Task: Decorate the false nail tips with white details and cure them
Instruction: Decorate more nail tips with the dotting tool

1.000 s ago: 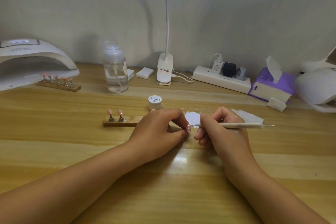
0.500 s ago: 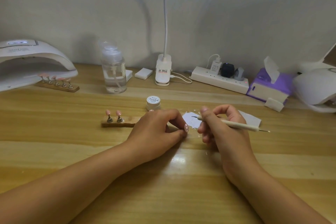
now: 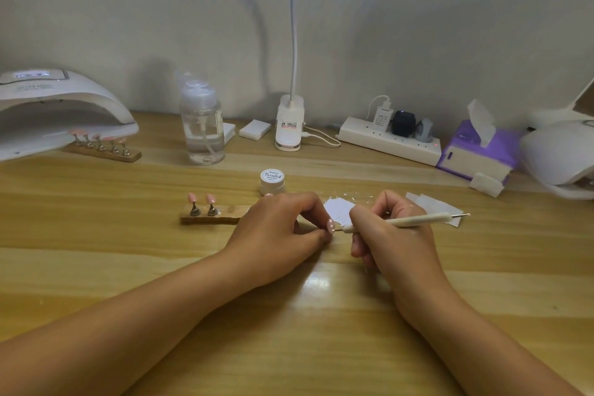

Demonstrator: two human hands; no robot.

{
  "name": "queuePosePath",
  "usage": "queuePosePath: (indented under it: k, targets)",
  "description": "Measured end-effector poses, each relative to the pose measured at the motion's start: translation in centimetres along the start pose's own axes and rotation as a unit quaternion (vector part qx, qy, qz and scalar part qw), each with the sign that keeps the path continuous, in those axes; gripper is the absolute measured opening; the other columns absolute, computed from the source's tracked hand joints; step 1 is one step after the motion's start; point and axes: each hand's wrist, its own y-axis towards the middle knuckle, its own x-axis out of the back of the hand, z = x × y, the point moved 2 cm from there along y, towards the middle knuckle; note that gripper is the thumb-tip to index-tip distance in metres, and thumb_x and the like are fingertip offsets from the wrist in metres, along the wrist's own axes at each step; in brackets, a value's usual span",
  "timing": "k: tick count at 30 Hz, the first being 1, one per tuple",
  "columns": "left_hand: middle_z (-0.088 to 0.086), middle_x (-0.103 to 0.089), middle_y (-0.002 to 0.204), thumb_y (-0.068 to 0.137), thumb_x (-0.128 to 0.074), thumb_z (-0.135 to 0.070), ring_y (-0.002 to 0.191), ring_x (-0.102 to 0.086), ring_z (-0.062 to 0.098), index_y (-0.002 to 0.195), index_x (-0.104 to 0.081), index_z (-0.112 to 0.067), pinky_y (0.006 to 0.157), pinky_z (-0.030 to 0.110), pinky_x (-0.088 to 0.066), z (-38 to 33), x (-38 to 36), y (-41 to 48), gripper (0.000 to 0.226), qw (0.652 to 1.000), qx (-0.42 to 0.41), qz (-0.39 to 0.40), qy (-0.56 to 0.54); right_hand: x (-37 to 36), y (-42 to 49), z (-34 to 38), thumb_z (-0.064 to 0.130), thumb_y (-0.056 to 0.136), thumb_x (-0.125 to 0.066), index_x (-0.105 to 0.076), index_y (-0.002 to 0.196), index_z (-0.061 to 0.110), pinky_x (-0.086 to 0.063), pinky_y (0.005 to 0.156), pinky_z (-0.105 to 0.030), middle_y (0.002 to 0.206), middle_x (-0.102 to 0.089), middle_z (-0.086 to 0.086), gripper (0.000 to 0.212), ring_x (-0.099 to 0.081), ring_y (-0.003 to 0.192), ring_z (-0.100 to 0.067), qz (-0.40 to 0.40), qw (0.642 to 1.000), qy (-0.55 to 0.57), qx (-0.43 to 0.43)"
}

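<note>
Nail tip [image 3: 330,225]: pink, glossy, white-dotted. We pinch it in our left hand [image 3: 283,228], low over the desk [image 3: 96,251]. It is too small for us to tell its long axis.
Stick [image 3: 414,220]: slim, pale, nearly level, its thin point leftward at the nail tip.
Right hand [image 3: 390,236]: curled round the stick.

The tabletop [image 3: 128,235] is varnished wood with pale and darker grain bands, glossy enough to throw back a bright glare patch. The near stand [image 3: 221,218] is a rougher brown wooden bar carrying small dull metal holders [image 3: 194,210]. The nail tip [image 3: 330,226] pinched by the left hand [image 3: 279,228] is shiny pink. The dotting tool [image 3: 418,219] in the right hand [image 3: 392,235] has a matt cream handle and thin metal ends. The nail lamp [image 3: 64,100], power strip [image 3: 385,141] and jar [image 3: 271,182] look like smooth white plastic. The pump bottle [image 3: 202,132] is clear plastic. The white paper [image 3: 339,209] is matt.
</note>
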Motion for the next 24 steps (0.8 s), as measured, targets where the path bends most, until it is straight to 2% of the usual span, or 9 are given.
queuePosePath:
  k: [7, 12, 17, 21, 24]
  targets:
    - [-0.045, -0.052, 0.060, 0.085, -0.072, -0.026, 0.056, -0.052, -0.009, 0.078, -0.063, -0.037, 0.052, 0.014, -0.025, 0.09, -0.05, -0.03, 0.015, 1.000, 0.001, -0.002, 0.002, -0.08, -0.16, 0.14, 0.024, 0.061, -0.058, -0.044, 0.053, 0.022, -0.030, 0.036, -0.024, 0.044, -0.058, -0.007, 0.016, -0.039, 0.038, -0.016, 0.005, 1.000, -0.025, -0.001]
    - [-0.043, -0.054, 0.064, 0.085, -0.072, -0.028, 0.058, -0.054, -0.008, 0.077, -0.062, -0.038, 0.054, 0.016, -0.027, 0.21, -0.09, -0.01, 0.017, 1.000, 0.004, -0.003, -0.003, 0.16, -0.01, -0.08, 0.009, 0.076, -0.061, -0.042, 0.052, 0.022, -0.029, 0.036, -0.018, 0.043, -0.057, -0.008, 0.033, -0.038, 0.035, -0.014, -0.005, 1.000, -0.014, 0.004]
    - [-0.044, -0.053, 0.062, 0.085, -0.072, -0.028, 0.058, -0.053, -0.009, 0.079, -0.063, -0.037, 0.055, 0.019, -0.028, 0.15, -0.11, 0.01, 0.014, 1.000, 0.001, -0.002, -0.002, -0.11, -0.08, 0.05, 0.024, 0.062, -0.058, -0.044, 0.053, 0.022, -0.030, 0.038, -0.023, 0.044, -0.057, -0.009, 0.017, -0.039, 0.038, -0.016, 0.008, 1.000, -0.024, -0.003]
    - [-0.043, -0.055, 0.065, 0.084, -0.072, -0.028, 0.058, -0.053, -0.009, 0.078, -0.063, -0.037, 0.056, 0.022, -0.030, 0.20, -0.14, 0.06, 0.014, 1.000, -0.001, -0.003, -0.008, 0.15, -0.07, 0.05, 0.012, 0.075, -0.062, -0.042, 0.052, 0.022, -0.028, 0.036, -0.021, 0.043, -0.056, -0.008, 0.032, -0.037, 0.036, -0.014, -0.004, 1.000, 0.001, -0.004]
    - [-0.043, -0.054, 0.064, 0.084, -0.071, -0.028, 0.058, -0.053, -0.008, 0.079, -0.064, -0.037, 0.056, 0.022, -0.029, 0.21, -0.13, 0.04, 0.013, 1.000, -0.003, -0.004, -0.008, 0.18, -0.13, 0.29, 0.007, 0.078, -0.059, -0.042, 0.051, 0.022, -0.028, 0.035, -0.017, 0.042, -0.053, -0.008, 0.035, -0.036, 0.034, -0.013, -0.014, 1.000, 0.026, -0.010]
